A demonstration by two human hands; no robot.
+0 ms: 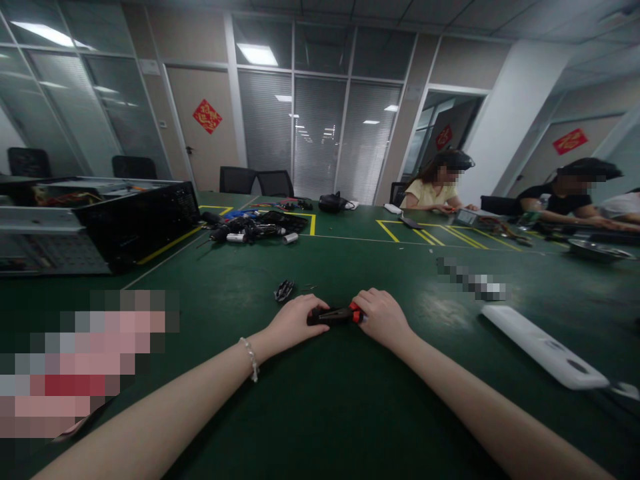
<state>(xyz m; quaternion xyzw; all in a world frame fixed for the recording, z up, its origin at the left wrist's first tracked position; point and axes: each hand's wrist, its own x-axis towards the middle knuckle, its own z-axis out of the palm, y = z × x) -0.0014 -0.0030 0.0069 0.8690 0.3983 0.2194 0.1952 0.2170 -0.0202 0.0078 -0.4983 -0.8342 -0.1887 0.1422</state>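
Room: office with glass partitions, grey blinds and red paper ornaments on the doors.
Bench (320, 413): dark green top crossed by yellow tape lines, filling the lower head view.
Left hand (295, 321): fingers curled shut over the dark end of the black tool, knuckles up, resting on the bench.
Bracelet (250, 359): pale beads around the left wrist.
Right hand (383, 317): fingers curled shut over the red-trimmed end of the same tool.
Black tool (334, 315): lies flat on the bench between the 2 hands, gripped at both ends, only its middle showing.
Small black part (284, 290): on the bench just beyond the left hand, not touching it.
White bar (543, 347): long and flat, right of the right hand, well apart.
Computer case (95, 223): black, open, at the far left.
Tool pile (250, 230): screwdrivers and loose pieces past the case, well away.
Co-workers (435, 190): 2 people seated at the far right side, hands on their own things.
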